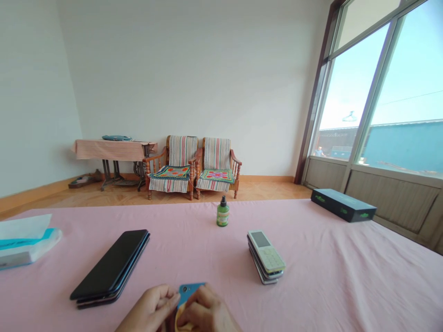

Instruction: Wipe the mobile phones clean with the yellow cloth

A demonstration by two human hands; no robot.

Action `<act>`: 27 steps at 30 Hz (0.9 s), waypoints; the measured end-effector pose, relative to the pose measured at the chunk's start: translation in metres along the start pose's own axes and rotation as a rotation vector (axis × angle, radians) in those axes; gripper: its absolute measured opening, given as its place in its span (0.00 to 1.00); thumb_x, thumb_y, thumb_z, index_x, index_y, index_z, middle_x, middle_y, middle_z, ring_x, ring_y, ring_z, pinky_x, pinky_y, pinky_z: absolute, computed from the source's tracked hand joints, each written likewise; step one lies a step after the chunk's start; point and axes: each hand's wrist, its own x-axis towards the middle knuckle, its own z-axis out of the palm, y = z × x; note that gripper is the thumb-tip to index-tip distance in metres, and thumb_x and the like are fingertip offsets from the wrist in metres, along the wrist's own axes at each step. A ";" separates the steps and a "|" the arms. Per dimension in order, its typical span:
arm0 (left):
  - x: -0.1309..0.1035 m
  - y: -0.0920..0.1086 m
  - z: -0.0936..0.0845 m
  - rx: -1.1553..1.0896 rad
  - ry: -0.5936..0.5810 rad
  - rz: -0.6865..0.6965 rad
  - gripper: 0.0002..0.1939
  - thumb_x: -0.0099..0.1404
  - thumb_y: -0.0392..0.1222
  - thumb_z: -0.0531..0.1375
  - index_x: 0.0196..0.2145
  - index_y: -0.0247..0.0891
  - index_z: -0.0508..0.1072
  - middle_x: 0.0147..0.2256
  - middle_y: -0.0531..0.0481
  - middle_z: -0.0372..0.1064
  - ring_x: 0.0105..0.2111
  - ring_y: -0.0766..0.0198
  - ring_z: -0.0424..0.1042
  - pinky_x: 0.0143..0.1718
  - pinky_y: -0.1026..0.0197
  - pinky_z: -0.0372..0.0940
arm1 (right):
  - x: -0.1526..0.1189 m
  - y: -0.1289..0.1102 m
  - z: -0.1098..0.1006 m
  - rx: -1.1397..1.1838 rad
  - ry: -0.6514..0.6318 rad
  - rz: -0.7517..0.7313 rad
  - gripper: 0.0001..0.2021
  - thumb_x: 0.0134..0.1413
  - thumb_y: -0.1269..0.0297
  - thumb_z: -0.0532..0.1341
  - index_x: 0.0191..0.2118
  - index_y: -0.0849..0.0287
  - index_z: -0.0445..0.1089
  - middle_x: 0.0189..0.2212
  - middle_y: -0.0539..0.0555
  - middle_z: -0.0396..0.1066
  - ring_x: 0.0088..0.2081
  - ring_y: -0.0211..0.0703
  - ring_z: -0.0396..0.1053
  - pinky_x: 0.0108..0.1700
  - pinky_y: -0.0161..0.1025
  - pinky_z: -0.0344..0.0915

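Note:
At the bottom middle of the head view is a blue smartphone (188, 289), its back with the camera lens facing up. My left hand (152, 304) is closed on its left edge, thumb along the side. My right hand (209, 310) has its fingers bent over a yellow cloth (182, 318), pressing it on the phone's back. Both hands cover much of the phone's lower part. To the left lies a stack of black smartphones (112, 265). On the right is a stack of smaller phones (266, 253), a pale keypad phone on top.
A green spray bottle (223, 213) stands near the far edge of the pink bedsheet (194, 240). A black box (342, 205) lies at the far right, and a tissue pack (27, 244) at the left. Beyond are two wooden chairs (238, 168) and a covered table (107, 150).

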 end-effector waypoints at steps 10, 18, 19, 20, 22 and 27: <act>-0.008 0.013 0.003 0.026 0.032 0.020 0.30 0.55 0.72 0.51 0.29 0.38 0.62 0.15 0.58 0.61 0.09 0.74 0.54 0.07 0.74 0.38 | 0.003 -0.015 -0.015 0.056 -0.100 -0.018 0.16 0.32 0.80 0.55 0.31 0.57 0.68 0.33 0.53 0.68 0.36 0.39 0.67 0.34 0.30 0.62; -0.004 0.004 0.004 0.059 0.033 0.073 0.30 0.56 0.71 0.50 0.31 0.37 0.63 0.13 0.58 0.60 0.08 0.74 0.51 0.07 0.73 0.38 | 0.001 -0.013 -0.014 0.046 -0.095 -0.027 0.12 0.37 0.77 0.57 0.31 0.56 0.68 0.33 0.53 0.68 0.36 0.40 0.66 0.35 0.31 0.63; -0.004 0.004 0.004 0.064 0.035 0.074 0.31 0.56 0.72 0.50 0.31 0.37 0.63 0.13 0.58 0.60 0.08 0.74 0.50 0.06 0.73 0.38 | 0.001 -0.012 -0.013 0.041 -0.097 -0.030 0.11 0.38 0.77 0.57 0.31 0.56 0.68 0.32 0.53 0.68 0.36 0.39 0.66 0.35 0.31 0.63; -0.003 0.003 0.004 0.066 0.039 0.072 0.31 0.55 0.72 0.51 0.31 0.37 0.63 0.13 0.58 0.60 0.08 0.75 0.49 0.06 0.73 0.38 | 0.001 -0.011 -0.012 0.034 -0.095 -0.036 0.11 0.38 0.76 0.58 0.31 0.56 0.68 0.32 0.53 0.68 0.36 0.39 0.66 0.35 0.31 0.63; -0.003 0.003 0.004 0.064 0.044 0.067 0.31 0.55 0.72 0.51 0.30 0.37 0.62 0.14 0.58 0.60 0.08 0.75 0.47 0.06 0.72 0.37 | 0.000 -0.010 -0.010 0.020 -0.093 -0.049 0.11 0.36 0.77 0.58 0.30 0.57 0.68 0.32 0.53 0.68 0.35 0.39 0.66 0.35 0.31 0.62; -0.004 0.005 0.003 0.057 0.048 0.068 0.31 0.53 0.73 0.52 0.28 0.38 0.61 0.15 0.58 0.61 0.08 0.75 0.49 0.07 0.72 0.39 | 0.000 -0.010 -0.007 0.002 -0.107 -0.042 0.13 0.34 0.79 0.58 0.30 0.57 0.69 0.32 0.52 0.69 0.36 0.39 0.66 0.36 0.32 0.62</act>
